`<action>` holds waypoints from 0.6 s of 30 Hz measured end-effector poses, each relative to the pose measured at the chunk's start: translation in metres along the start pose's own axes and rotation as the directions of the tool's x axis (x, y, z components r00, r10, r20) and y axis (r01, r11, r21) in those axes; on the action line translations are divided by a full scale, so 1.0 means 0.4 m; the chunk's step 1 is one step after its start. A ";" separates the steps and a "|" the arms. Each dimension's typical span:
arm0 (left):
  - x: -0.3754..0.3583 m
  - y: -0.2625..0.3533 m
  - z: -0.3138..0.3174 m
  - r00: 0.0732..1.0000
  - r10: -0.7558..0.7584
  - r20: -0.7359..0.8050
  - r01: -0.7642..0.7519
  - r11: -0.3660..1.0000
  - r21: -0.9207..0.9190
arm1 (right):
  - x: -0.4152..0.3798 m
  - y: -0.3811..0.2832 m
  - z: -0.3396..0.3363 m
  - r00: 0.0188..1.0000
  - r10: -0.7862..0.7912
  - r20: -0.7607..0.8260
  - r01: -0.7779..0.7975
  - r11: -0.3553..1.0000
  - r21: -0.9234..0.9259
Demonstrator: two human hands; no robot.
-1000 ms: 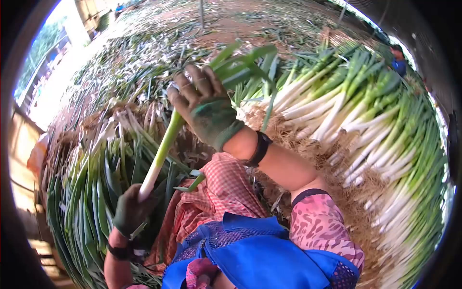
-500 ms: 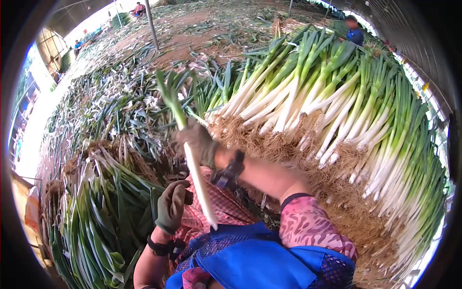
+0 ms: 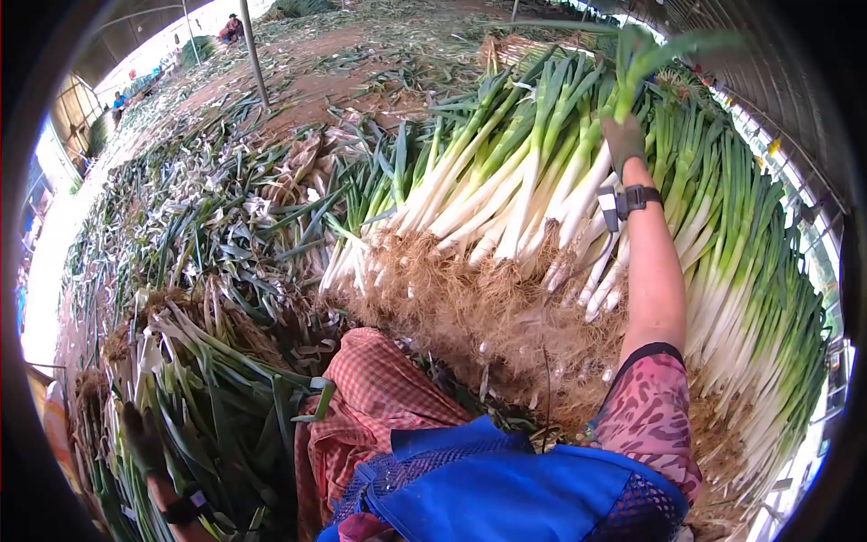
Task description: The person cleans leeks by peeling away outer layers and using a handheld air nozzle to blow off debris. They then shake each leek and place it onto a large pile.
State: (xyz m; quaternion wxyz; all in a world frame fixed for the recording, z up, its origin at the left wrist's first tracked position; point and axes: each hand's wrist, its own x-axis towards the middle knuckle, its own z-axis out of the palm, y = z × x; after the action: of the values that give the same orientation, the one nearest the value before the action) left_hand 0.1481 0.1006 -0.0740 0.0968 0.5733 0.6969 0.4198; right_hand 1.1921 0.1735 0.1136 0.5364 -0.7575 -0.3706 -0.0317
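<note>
My right hand (image 3: pixel 625 144), in a grey-green glove, is closed around a long green onion (image 3: pixel 625 90) just where the green leaves begin. It is stretched far out over a broad row of cleaned green onions (image 3: pixel 533 181), white stems and brown roots toward me. The leaves of the held onion fan out above my fist and blur. Low at the left, my gloved left hand (image 3: pixel 144 443) lies against a heap of untrimmed green onions (image 3: pixel 203 397), fingers extended and apart, nothing visible in them.
Stripped leaves (image 3: pixel 208 199) litter the ground at the left and back. A metal post (image 3: pixel 256 59) stands behind them. Far off, one person (image 3: pixel 232 30) sits at the back. My checkered trouser leg (image 3: pixel 379 379) lies between the heap and the row.
My right hand has swung from my lap out to the far right with the green onion. My left hand has moved down and left to the untrimmed heap.
</note>
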 end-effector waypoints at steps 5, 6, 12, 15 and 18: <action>0.033 -0.176 -0.180 0.988 -0.151 -0.032 0.120 0.619 0.777 | -0.028 0.186 -0.013 0.988 0.151 0.012 -0.143 0.952 -0.270; 0.032 -0.176 -0.198 0.986 -0.164 -0.038 0.118 0.516 0.849 | -0.046 0.178 -0.012 0.988 0.155 0.012 -0.145 0.948 -0.283; -0.010 -0.280 -0.242 0.981 -0.173 0.086 0.044 0.636 0.770 | 0.044 0.270 0.009 0.978 0.153 0.145 -0.055 0.851 -0.523; -0.061 -0.153 -0.253 0.963 -0.259 0.077 0.103 0.615 0.781 | 0.042 0.267 0.000 0.953 0.125 0.276 0.048 0.838 -0.544; -0.077 0.047 -0.222 0.921 -0.388 0.016 0.205 0.520 0.829 | 0.120 0.304 0.016 0.982 0.082 0.169 0.032 0.815 -0.578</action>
State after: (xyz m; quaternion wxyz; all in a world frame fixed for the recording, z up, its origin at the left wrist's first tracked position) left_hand 0.1166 0.0312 -0.0157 -0.0376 0.4637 0.8847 -0.0301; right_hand 1.2970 0.1861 0.0361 0.2444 -0.8890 -0.3818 -0.0651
